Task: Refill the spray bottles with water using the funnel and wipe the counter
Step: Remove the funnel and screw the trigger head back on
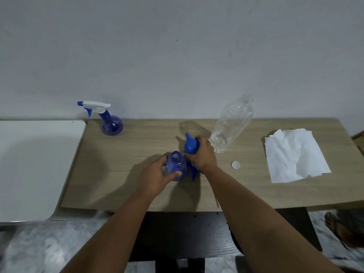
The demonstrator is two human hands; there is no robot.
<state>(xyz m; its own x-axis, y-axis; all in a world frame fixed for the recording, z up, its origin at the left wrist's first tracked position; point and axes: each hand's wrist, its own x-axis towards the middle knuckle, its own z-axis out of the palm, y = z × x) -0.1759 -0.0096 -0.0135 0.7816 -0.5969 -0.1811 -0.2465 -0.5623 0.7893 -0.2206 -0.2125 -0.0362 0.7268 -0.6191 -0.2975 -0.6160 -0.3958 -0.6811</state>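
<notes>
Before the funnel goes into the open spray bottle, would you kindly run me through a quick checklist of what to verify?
1. Open spray bottle has its spray head off: ok.
2. Left hand steadies it upright: ok.
3. Right hand grips the blue funnel: ok.
4. Funnel spout seated in the bottle's neck: not ok, it is beside it.
5. Clear water bottle uncapped, white cap on the counter: ok.
6. Water left in it: cannot tell.

Dim, bluish, even indoor light; wide-angle view, moderately sharp
Soft shadows fall left of both forearms across the pale wood-grain counter (137, 138); faint glare on the clear plastic water bottle (232, 123); edges bow outward, lower corners smeared and blurred
</notes>
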